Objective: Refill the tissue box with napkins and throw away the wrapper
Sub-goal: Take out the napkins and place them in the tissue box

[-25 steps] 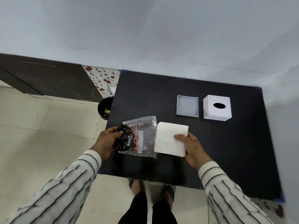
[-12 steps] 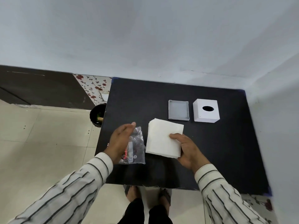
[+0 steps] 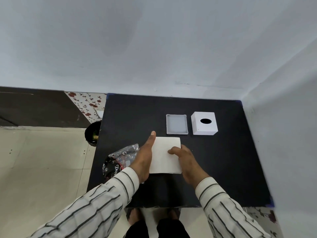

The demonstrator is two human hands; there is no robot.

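- Now your left hand (image 3: pixel 145 157) has let go of the wrapper (image 3: pixel 120 160), which lies empty beside it on the tabletop (image 3: pixel 223 169).
- Both hands' fingers press the napkin stack (image 3: pixel 165 155), left flat-open, right curled on it.
- Farther off, the open tissue box (image 3: pixel 205 123) and its tray (image 3: pixel 176 124) wait.

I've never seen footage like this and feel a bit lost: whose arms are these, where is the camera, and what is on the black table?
There is no machine here. A person wears a camera on the head, looking down at their own hands. The left hand lies flat against the left edge of a white napkin stack; the right hand holds its right side. On the black table also lie the emptied plastic wrapper, a shallow grey tray and a white tissue box with an oval hole. A dark bin stands on the floor.
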